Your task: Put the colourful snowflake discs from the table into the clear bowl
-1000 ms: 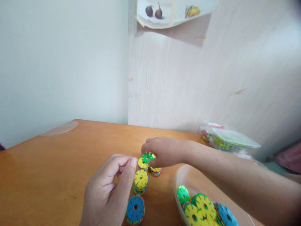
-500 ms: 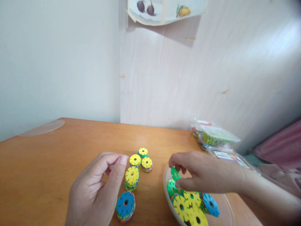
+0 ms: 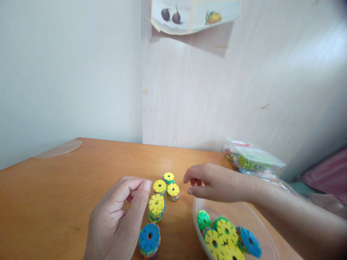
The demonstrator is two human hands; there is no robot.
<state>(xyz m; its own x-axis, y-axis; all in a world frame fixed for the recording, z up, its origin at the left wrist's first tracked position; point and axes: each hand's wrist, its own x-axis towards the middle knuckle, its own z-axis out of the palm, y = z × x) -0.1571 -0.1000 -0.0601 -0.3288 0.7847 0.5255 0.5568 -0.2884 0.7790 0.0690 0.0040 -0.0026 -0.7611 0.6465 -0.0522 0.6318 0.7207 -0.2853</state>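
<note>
My left hand (image 3: 119,218) rests on the orange table (image 3: 67,187) with its fingers curled and thumb pressed to the forefinger; nothing shows in it. It lies just left of a blue-topped stack of toothed plastic discs (image 3: 149,239) and a yellow-topped stack (image 3: 156,206). Three smaller yellow-topped stacks (image 3: 168,177) (image 3: 159,186) (image 3: 173,190) stand behind. My right hand (image 3: 214,184) hovers over the far rim of a clear plastic bowl (image 3: 195,220), fingers loosely apart and pointing at the stacks, holding nothing visible. Green, yellow and blue discs (image 3: 226,234) lie in the bowl.
Clear packets of more coloured pieces (image 3: 255,159) lie at the back right by the wood-grain wall. A round clear lid (image 3: 58,148) sits at the table's far left corner. A fruit picture (image 3: 195,14) hangs above. Pink cloth (image 3: 325,177) shows at the right.
My right hand held a green disc by the stacks, carried it over the bowl, and now hovers nearer the stacks with no disc showing. My left hand has kept its pose.
</note>
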